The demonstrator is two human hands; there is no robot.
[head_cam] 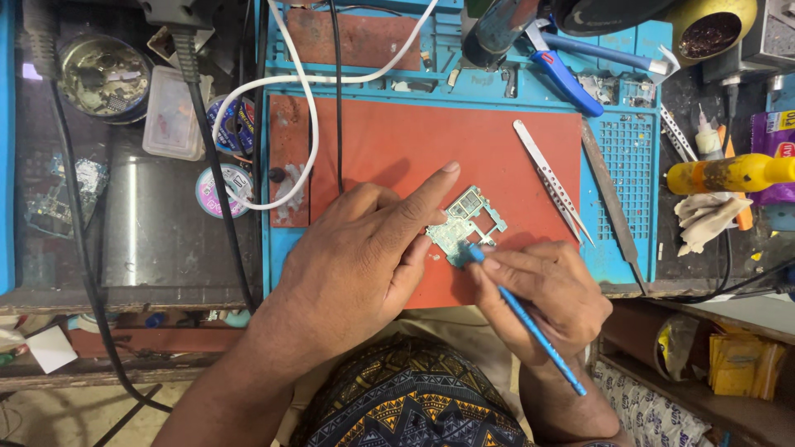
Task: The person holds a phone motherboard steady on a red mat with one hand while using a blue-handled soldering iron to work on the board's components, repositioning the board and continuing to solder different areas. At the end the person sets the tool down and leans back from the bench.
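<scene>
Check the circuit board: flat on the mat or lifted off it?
Flat. The circuit board lies on the red mat, pressed by the left hand; the right hand touches a blue tool to it.

Far right: purple packet (777,145) with yellow label. Lower right: yellow packets (739,364). Left: clear plastic box (172,113).

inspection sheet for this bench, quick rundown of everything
surface: red mat on a blue work tray, smudged.
job's things: small circuit board flat on the mat; thin blue tool, tip at the board's lower edge.
clutter: tweezers, blue-handled pliers, yellow bottle, solder wick spools, round tin.
grips: left hand pins the board with its forefinger; right hand holds the tool like a pen.
cables: white cable and black cable cross the bench.
surroundings: wooden shelf below right.
</scene>
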